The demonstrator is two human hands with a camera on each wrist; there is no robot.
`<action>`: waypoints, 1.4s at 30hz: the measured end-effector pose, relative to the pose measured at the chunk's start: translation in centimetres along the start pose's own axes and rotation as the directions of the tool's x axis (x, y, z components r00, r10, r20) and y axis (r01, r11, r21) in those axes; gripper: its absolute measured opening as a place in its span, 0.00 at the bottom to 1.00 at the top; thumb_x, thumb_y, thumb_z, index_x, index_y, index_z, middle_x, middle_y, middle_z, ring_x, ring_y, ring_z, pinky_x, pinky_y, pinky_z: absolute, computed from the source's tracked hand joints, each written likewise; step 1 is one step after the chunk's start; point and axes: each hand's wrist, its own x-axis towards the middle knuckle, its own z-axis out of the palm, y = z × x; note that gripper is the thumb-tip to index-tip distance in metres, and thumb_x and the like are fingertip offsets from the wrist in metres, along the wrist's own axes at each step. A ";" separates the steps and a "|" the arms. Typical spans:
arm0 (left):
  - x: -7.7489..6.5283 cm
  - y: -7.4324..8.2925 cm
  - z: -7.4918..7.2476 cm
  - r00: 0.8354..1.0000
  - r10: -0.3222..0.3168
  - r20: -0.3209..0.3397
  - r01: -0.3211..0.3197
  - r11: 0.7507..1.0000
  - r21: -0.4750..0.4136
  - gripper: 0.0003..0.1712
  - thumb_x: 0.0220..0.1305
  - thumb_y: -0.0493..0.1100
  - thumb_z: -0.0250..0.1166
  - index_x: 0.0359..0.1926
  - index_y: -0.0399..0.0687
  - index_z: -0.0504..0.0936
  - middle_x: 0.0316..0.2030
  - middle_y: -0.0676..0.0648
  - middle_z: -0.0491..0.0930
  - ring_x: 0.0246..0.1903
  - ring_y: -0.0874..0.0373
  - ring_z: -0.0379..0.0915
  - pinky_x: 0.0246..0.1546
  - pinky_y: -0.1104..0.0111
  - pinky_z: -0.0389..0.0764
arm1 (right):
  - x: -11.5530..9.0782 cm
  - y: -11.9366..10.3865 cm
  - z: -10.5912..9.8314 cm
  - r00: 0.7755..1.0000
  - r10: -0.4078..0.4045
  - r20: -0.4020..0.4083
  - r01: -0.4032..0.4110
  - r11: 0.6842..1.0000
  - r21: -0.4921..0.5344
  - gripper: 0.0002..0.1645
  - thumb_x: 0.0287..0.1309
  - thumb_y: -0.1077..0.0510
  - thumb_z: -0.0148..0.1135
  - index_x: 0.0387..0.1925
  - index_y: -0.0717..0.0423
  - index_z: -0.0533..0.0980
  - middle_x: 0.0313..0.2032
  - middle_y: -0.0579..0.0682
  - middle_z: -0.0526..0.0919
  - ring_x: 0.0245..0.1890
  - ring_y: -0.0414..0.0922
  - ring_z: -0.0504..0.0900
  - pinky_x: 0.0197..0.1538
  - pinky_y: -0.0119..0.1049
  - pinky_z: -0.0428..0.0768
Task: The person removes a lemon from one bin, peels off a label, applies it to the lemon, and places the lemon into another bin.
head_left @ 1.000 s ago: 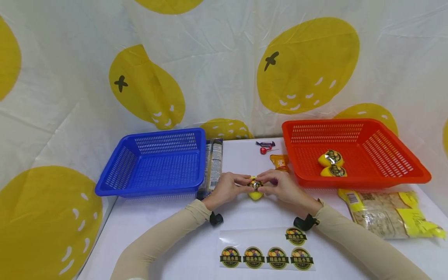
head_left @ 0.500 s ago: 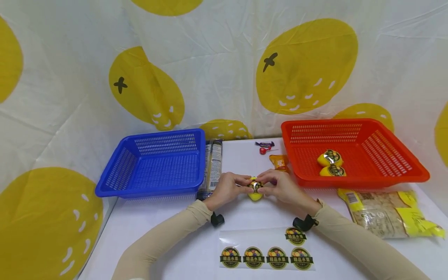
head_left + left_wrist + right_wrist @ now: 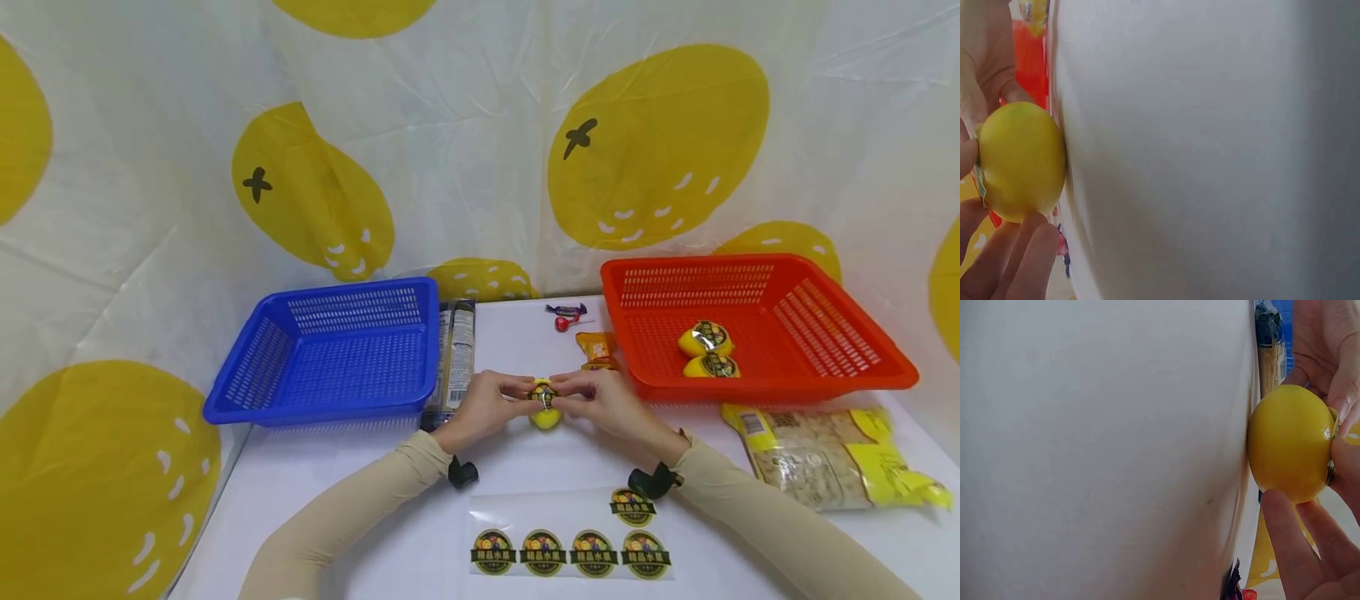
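A yellow lemon [image 3: 545, 419] rests on the white table with a dark round fruit label [image 3: 543, 395] on its upper face. From its left side my left hand [image 3: 491, 407] grips it, fingers and thumb around the far and near sides of the label. My right hand [image 3: 611, 406] holds the same lemon from the right in a matching way. Both wrist views show the bare flank of the lemon [image 3: 1022, 161], fingertips against it and thumbs at the label's edge. Nearer the body lies a clear sheet [image 3: 540, 510] with several more of these labels.
A blue basket [image 3: 322, 414] stands at the left beside a long dark package [image 3: 459, 350]. The red basket [image 3: 825, 350] at the right contains two labelled lemons [image 3: 708, 337]. Behind the right hand lie an orange packet [image 3: 597, 344], a lollipop [image 3: 562, 323] and a dark-wrapped candy [image 3: 566, 309]. A yellow-ended bag [image 3: 817, 458] sits front right.
Fingers of my right hand have shifted slightly over the top of the lemon, beside the label. Both hands stay on the lemon in nearly the same place.
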 end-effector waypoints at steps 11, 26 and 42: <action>0.1 -0.3 0.3 1.000 0.001 0.013 0.000 0.998 -0.059 0.22 0.56 0.52 0.79 0.51 0.52 0.90 0.54 0.48 0.88 0.46 0.58 0.87 0.41 0.71 0.86 | -0.5 0.2 0.1 1.000 -0.015 0.010 0.014 0.998 0.068 0.20 0.59 0.57 0.74 0.53 0.55 0.86 0.57 0.57 0.86 0.54 0.54 0.86 0.48 0.32 0.87; 0.6 0.1 0.8 0.992 0.020 0.128 -0.041 0.986 0.161 0.48 0.44 0.60 0.84 0.67 0.60 0.75 0.62 0.54 0.81 0.53 0.57 0.83 0.54 0.65 0.82 | -1.1 -0.2 -0.1 0.999 0.019 0.045 -0.024 0.994 0.111 0.30 0.57 0.57 0.75 0.62 0.57 0.79 0.57 0.59 0.85 0.52 0.57 0.87 0.44 0.28 0.85; 0.9 0.7 0.6 0.988 0.031 0.148 -0.061 0.977 0.204 0.41 0.43 0.56 0.85 0.61 0.61 0.80 0.54 0.57 0.86 0.45 0.64 0.83 0.48 0.70 0.81 | -2.3 -1.9 -1.1 0.998 -0.052 -0.028 0.051 0.999 -0.009 0.28 0.60 0.58 0.73 0.62 0.56 0.78 0.55 0.60 0.84 0.52 0.58 0.87 0.45 0.38 0.89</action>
